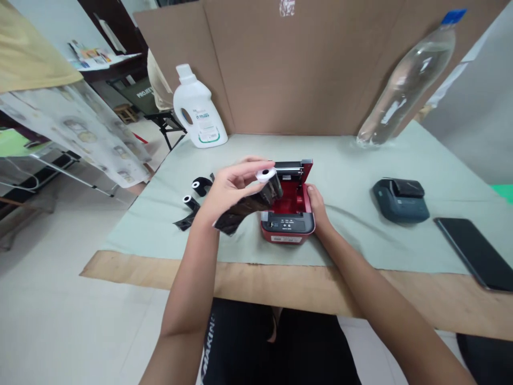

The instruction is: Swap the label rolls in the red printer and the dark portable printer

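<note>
Your left hand (230, 192) is hovering raised, wrist bent, fingers pinching a paper roll (266, 175) half out of its black wrapper (240, 211), just above the red printer (287, 227) near the desk's front edge. Your right hand (316, 206) is clasping that printer's right side; its lid is standing open, the bay showing only red plastic. Two spare rolls (199, 185) are lying toward the left edge, a dark printer (401, 200) and phone (475, 251) toward the right
</note>
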Motion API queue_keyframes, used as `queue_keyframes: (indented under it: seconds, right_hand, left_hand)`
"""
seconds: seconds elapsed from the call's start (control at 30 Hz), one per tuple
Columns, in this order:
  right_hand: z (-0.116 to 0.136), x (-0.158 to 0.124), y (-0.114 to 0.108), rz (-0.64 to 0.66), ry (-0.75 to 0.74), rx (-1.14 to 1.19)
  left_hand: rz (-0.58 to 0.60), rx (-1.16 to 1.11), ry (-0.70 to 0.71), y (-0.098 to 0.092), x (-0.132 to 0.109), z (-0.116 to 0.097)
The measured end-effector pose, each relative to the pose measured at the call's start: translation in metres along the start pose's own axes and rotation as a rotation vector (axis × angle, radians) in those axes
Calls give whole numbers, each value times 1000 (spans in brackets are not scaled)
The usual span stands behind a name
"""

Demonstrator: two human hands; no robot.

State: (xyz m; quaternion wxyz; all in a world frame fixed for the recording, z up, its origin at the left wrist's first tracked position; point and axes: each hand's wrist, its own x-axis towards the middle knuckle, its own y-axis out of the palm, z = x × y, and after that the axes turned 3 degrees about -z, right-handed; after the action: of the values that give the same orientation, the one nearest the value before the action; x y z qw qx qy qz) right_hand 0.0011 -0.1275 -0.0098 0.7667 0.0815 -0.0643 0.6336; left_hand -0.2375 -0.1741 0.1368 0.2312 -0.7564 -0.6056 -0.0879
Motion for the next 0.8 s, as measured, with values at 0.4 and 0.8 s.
queue_keyframes:
  seconds: [0.4,0.8]
  right_hand:
    - [-3,0,-1,15,10,47]
    - [-5,1,-5,60,-21,13]
  left_hand:
    - [573,699,-32,68,31,8]
    - [596,783,-163,76,44,39]
